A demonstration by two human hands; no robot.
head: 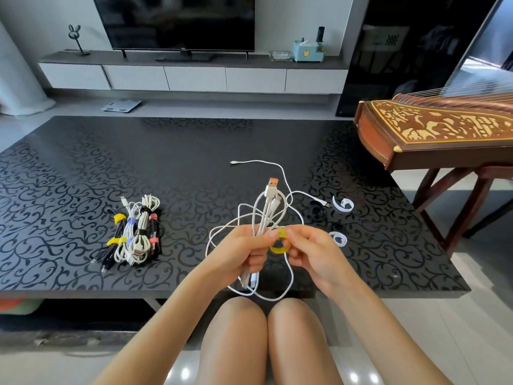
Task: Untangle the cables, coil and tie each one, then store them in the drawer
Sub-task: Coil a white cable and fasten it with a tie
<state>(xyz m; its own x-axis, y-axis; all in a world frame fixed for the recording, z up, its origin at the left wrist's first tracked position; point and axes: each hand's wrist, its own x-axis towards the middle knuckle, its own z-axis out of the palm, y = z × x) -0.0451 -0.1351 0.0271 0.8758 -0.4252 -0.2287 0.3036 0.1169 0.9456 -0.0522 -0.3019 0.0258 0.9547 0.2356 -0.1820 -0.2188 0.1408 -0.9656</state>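
Observation:
My left hand (244, 247) grips a folded bundle of white cable (270, 209) upright above the black table's near edge; its orange-tipped USB plug (272, 184) points up. My right hand (308, 250) pinches a curled yellow tie strap (280, 241) against the bundle. A second loose white cable (288, 187) trails across the table behind, its small plug at the far end. Several coiled, tied cables (136, 234) lie in a pile at the left. Two white tie straps (343, 204) (338, 238) lie at the right.
The black patterned table (194, 151) spans the view, my knees just below its near edge. A wooden zither (433, 132) on a stand sits at the right. A TV unit with white drawers (194, 77) stands at the back.

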